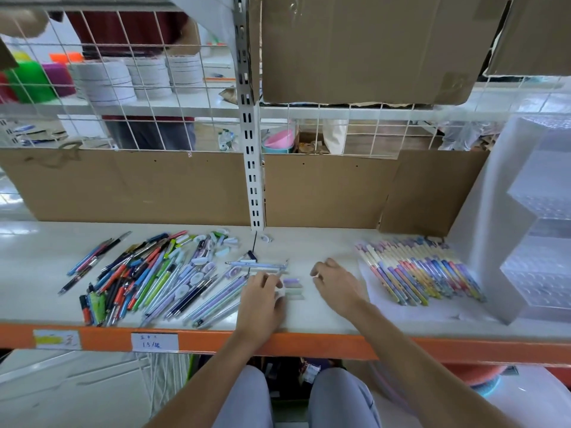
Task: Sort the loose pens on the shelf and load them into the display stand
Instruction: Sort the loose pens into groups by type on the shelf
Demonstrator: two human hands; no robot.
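Sorting is under way: the left hand [262, 291] pinches a small white piece beside the loose pens [148, 276] on the shelf [324, 242], while the right hand [335, 281] hovers loosely curled, empty. Next, matching pens likely join the sorted row [420, 270] before the display stand [506, 217].

White label [154, 342]: stuck on the orange shelf edge [210, 341], lower left of the frame; handwritten marks are seen, of which "15/" can be made out on the second line, the rest not legible.
Yellow-marked label [57, 339]: placed further left on the same edge; a handwritten mark is carried, but it cannot be read.
Pens [148, 279]: printing on the barrels is too small and blurred to be read.
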